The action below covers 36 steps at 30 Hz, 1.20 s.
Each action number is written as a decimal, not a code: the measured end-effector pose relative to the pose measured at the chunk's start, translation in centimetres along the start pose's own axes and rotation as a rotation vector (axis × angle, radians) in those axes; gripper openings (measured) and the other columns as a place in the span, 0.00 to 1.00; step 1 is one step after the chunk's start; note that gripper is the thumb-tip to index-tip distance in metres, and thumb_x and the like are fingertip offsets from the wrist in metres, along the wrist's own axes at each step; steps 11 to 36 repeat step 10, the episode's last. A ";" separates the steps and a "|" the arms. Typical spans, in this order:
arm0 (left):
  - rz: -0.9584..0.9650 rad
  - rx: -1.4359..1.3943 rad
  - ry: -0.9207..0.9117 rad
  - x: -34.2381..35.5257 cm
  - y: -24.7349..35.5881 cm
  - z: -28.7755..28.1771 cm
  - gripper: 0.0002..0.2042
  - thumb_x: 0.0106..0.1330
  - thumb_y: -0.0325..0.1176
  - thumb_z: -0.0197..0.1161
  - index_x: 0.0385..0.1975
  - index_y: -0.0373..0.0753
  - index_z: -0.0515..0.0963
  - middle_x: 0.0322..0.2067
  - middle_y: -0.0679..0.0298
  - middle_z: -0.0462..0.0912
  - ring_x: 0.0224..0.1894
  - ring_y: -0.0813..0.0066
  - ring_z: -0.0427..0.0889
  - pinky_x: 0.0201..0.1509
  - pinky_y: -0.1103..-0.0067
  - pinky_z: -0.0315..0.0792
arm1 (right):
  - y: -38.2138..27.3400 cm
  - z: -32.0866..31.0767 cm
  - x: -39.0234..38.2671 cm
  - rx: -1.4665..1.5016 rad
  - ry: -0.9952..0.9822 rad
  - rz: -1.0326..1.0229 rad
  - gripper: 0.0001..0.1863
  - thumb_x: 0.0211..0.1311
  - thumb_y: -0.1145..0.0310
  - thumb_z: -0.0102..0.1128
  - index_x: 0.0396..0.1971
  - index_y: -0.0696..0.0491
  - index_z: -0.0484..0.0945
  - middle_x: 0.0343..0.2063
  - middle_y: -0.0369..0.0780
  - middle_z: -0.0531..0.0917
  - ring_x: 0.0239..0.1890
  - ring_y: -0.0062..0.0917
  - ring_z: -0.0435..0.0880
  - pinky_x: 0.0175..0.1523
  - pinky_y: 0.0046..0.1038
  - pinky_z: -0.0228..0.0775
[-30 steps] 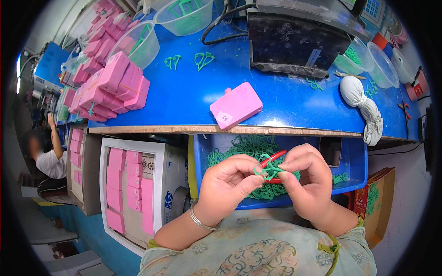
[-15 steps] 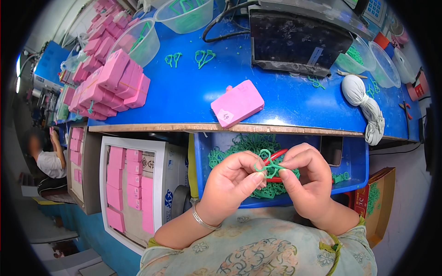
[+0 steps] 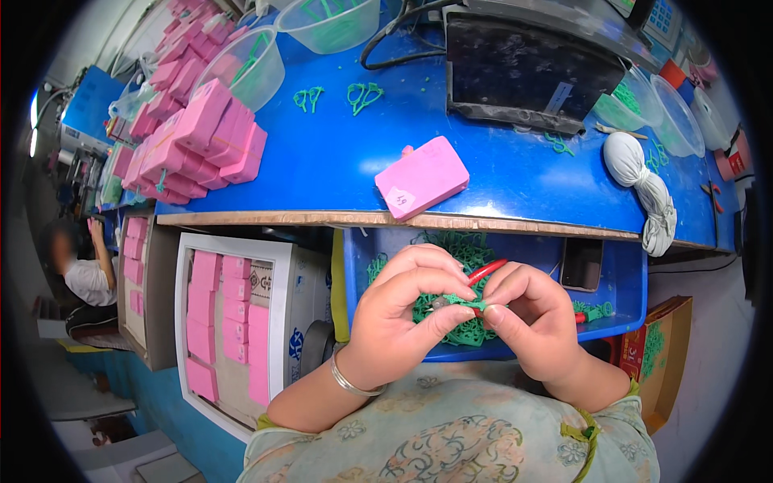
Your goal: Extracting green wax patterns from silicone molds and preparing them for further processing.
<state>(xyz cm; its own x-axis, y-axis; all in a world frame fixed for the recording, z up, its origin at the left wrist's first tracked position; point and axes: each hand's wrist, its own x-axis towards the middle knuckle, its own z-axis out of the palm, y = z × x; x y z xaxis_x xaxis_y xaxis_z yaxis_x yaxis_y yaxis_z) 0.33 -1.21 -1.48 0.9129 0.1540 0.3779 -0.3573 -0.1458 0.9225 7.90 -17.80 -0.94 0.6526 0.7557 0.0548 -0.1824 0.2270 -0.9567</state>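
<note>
My left hand (image 3: 407, 310) and my right hand (image 3: 535, 322) are close together above a blue tray. Between them is a small green looped piece (image 3: 465, 303), thin and flexible-looking, pinched by the thumb and fingers of each hand. Fingers cover much of it. Behind the fingers slants the red handle (image 3: 488, 271) of a plier-like tool, and a grey metal tip (image 3: 439, 303) shows beside my left fingers. Whether a hand holds this tool I cannot tell. Many similar green pieces (image 3: 455, 334) lie heaped in the tray beneath.
The blue tray (image 3: 624, 274) sits below the wooden table edge, with a dark phone-like slab (image 3: 581, 264) in it. On the blue tabletop lie a pink block (image 3: 423, 179), stacked pink blocks (image 3: 213, 129) and a tied white cloth bundle (image 3: 636, 185). A person (image 3: 84, 278) sits far left.
The green piece stood spread with its loops showing; it is now lower, flatter and mostly covered by my fingers. My left fingers have risen and arched over it. The view has shifted slightly.
</note>
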 end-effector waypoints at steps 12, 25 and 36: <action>-0.228 -0.496 -0.099 -0.7 -0.5 0.4 0.08 0.64 0.26 0.54 0.41 0.33 0.69 0.38 0.60 0.71 0.40 0.75 0.70 0.46 0.79 0.66 | -0.6 -0.2 0.3 -0.565 -0.078 -0.300 0.08 0.49 0.73 0.64 0.29 0.56 0.75 0.29 0.41 0.76 0.30 0.28 0.76 0.37 0.25 0.69; -0.228 -0.496 -0.099 -0.7 -0.5 0.4 0.08 0.64 0.26 0.54 0.41 0.33 0.69 0.38 0.60 0.71 0.40 0.75 0.70 0.46 0.79 0.66 | -0.6 -0.2 0.3 -0.565 -0.078 -0.300 0.08 0.49 0.73 0.64 0.29 0.56 0.75 0.29 0.41 0.76 0.30 0.28 0.76 0.37 0.25 0.69; -0.228 -0.496 -0.099 -0.7 -0.5 0.4 0.08 0.64 0.26 0.54 0.41 0.33 0.69 0.38 0.60 0.71 0.40 0.75 0.70 0.46 0.79 0.66 | -0.6 -0.2 0.3 -0.565 -0.078 -0.300 0.08 0.49 0.73 0.64 0.29 0.56 0.75 0.29 0.41 0.76 0.30 0.28 0.76 0.37 0.25 0.69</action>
